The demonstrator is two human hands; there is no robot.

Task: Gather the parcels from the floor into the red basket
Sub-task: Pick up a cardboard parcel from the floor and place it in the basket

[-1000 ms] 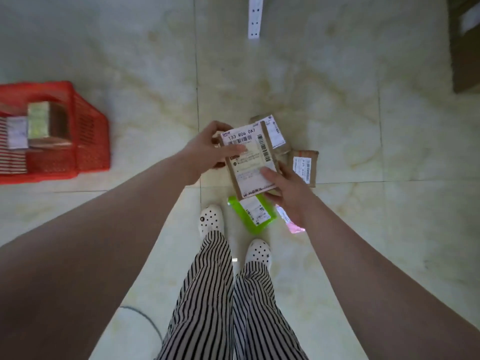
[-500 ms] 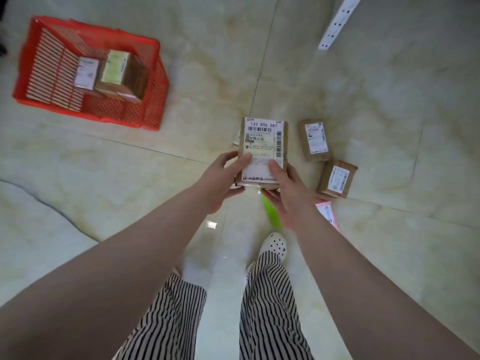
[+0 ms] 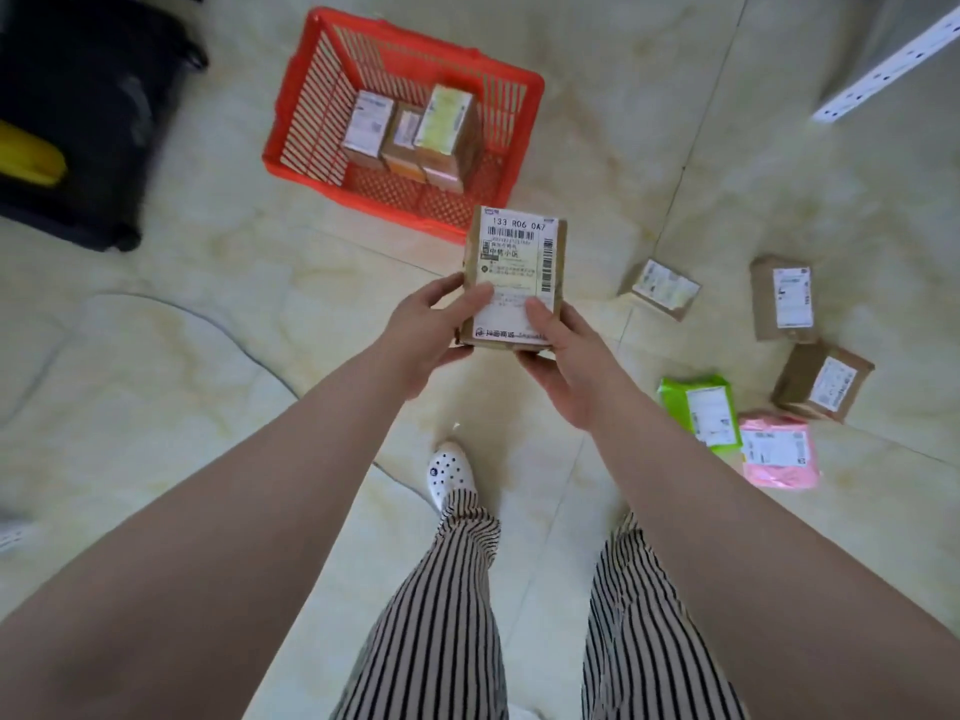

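I hold a brown cardboard parcel (image 3: 514, 262) with a large white label in both hands, above the floor. My left hand (image 3: 428, 330) grips its lower left edge and my right hand (image 3: 563, 356) its lower right. Just beyond it stands the red basket (image 3: 519, 101), with three boxed parcels (image 3: 415, 132) upright inside. On the floor to the right lie three brown boxes (image 3: 665, 285) (image 3: 784, 298) (image 3: 823, 381), a green bag parcel (image 3: 701, 410) and a pink bag parcel (image 3: 779, 452).
A black case (image 3: 88, 111) with a yellow part stands at the upper left. A white perforated strip (image 3: 893, 65) lies at the upper right. My striped trouser legs and a white shoe (image 3: 447, 472) are below. A thin cable (image 3: 249, 345) crosses the tiled floor at left.
The view has swung toward the basket, which now sits close ahead of the held parcel. The floor parcels have shifted to the right of view. Both hands keep their grip.
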